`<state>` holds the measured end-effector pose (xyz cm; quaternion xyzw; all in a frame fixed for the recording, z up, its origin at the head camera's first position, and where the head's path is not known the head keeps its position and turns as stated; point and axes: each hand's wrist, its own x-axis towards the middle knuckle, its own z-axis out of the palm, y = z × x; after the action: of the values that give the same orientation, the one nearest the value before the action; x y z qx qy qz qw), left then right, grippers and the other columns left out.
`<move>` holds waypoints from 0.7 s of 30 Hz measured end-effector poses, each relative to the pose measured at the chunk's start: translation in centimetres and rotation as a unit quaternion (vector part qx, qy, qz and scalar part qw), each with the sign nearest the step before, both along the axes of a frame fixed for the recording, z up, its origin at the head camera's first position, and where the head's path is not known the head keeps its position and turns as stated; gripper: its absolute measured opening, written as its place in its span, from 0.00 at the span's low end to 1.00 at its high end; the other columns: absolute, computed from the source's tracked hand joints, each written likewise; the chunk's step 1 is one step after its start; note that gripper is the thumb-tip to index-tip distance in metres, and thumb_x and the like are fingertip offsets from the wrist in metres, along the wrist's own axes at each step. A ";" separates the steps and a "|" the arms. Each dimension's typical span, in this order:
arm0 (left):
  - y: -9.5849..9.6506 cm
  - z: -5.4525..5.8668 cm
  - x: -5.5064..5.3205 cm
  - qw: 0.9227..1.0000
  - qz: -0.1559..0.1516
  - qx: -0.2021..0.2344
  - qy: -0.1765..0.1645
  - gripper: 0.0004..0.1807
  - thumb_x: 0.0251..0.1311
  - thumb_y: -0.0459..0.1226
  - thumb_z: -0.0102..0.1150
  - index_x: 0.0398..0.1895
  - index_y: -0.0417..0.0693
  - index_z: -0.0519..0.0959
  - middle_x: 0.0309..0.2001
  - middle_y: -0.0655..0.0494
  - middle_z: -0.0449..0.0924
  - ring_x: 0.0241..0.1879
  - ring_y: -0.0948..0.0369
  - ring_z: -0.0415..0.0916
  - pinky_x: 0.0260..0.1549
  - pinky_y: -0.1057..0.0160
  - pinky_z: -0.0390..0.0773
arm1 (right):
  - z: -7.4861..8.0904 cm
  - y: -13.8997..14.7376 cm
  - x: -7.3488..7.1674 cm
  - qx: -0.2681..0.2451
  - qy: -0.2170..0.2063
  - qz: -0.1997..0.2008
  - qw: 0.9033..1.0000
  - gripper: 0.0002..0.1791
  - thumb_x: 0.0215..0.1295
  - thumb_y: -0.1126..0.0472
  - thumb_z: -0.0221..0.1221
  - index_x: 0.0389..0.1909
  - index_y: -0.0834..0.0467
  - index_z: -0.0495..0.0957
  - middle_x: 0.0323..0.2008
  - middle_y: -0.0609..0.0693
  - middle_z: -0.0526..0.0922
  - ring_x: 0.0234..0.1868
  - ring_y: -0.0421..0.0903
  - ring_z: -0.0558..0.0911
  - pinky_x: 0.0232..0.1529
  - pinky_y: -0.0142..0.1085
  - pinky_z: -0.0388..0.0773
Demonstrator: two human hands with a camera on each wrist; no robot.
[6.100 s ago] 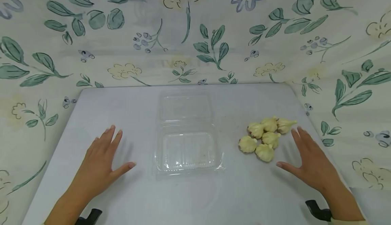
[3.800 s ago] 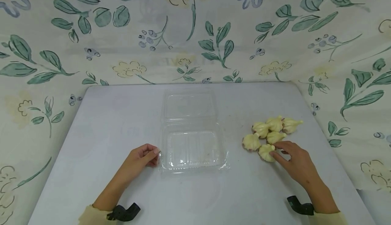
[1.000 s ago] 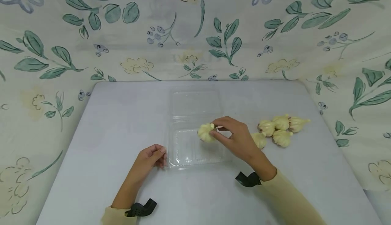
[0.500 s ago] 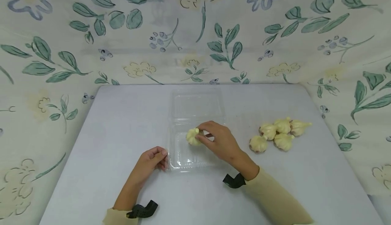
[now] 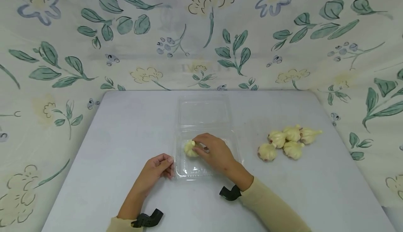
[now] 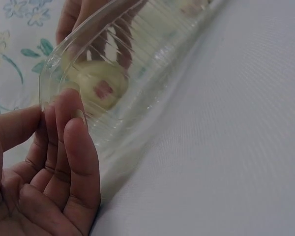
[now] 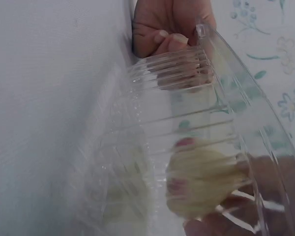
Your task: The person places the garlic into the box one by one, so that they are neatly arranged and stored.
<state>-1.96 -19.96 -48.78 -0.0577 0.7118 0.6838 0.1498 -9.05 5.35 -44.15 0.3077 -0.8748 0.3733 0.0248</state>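
A clear plastic clamshell container [image 5: 204, 169] lies with its lid [image 5: 204, 111] folded back, away from the person. At its left side my left hand [image 5: 155, 169] pinches the rim between thumb and fingers, which shows close up in the left wrist view. My right hand [image 5: 217, 153] reaches over the base and holds a pale yellow garlic bulb [image 5: 190, 149] by thumb and fingertips, inside the left part of the base. Through the ribbed wall in the right wrist view, the bulb [image 7: 199, 182] shows reddish patches on its underside.
Several more garlic bulbs [image 5: 292, 150] lie grouped on the white table [image 5: 126, 127], to the right of the container. A floral cloth [image 5: 189, 50] hangs behind the table. Each wrist carries a black camera mount, such as the left mount [image 5: 148, 219].
My right hand has picked one garlic bulb from the group and carried it left and down into the container's base. My left hand has come from the table's left to the container's rim.
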 end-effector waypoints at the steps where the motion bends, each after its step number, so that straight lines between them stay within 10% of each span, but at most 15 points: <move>1: 0.0 0.0 0.0 1.000 -0.001 -0.001 0.001 0.18 0.77 0.40 0.58 0.46 0.29 0.76 0.34 0.47 0.80 0.31 0.56 0.80 0.34 0.61 0.84 | 0.0 -0.2 0.1 0.002 0.003 -0.003 1.000 0.15 0.69 0.57 0.70 0.54 0.57 0.85 0.53 0.49 0.86 0.46 0.44 0.86 0.43 0.34 0.84; 21: -0.2 -0.2 0.1 0.999 -0.027 0.003 0.032 0.18 0.80 0.40 0.54 0.47 0.27 0.76 0.33 0.49 0.80 0.31 0.58 0.80 0.33 0.62 0.84 | 0.3 -1.8 0.2 0.024 0.001 -0.019 1.000 0.14 0.71 0.57 0.69 0.53 0.56 0.85 0.55 0.49 0.85 0.52 0.45 0.85 0.49 0.39 0.83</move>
<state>-1.88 -20.14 -48.96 -0.0163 0.7155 0.6830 0.1456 -8.90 3.55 -43.86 0.2920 -0.8890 0.3519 0.0252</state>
